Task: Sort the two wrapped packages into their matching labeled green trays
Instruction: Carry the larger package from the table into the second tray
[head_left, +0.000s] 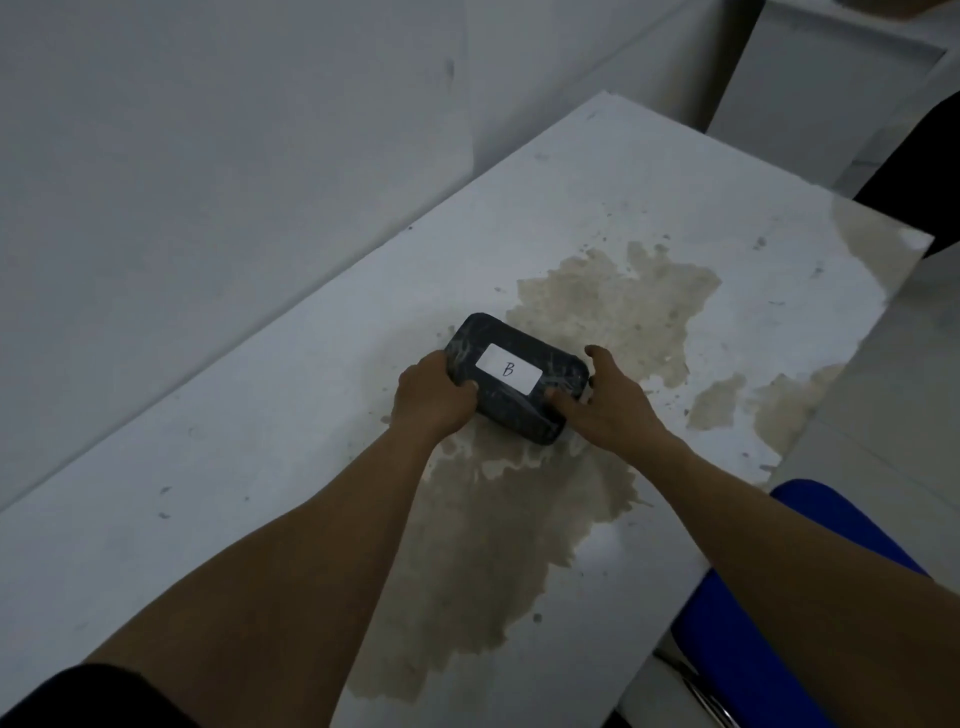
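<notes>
With both hands closed on its ends, left hand (434, 397) and right hand (608, 400), the package (517, 379) labelled B sits on the stained table (260, 467); next, lift it toward tray B, unseen here.

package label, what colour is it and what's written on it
The label on the dark package is white with a handwritten B, seen in the head view.

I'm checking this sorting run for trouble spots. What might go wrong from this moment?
1. The package marked B looks wrapped in shiny film, and the left hand and right hand grip only its ends, so it may slip.
2. No green tray is in view, so the person must turn to find the matching one.
3. The table carries a large brown stain that might soil the wrap.
</notes>
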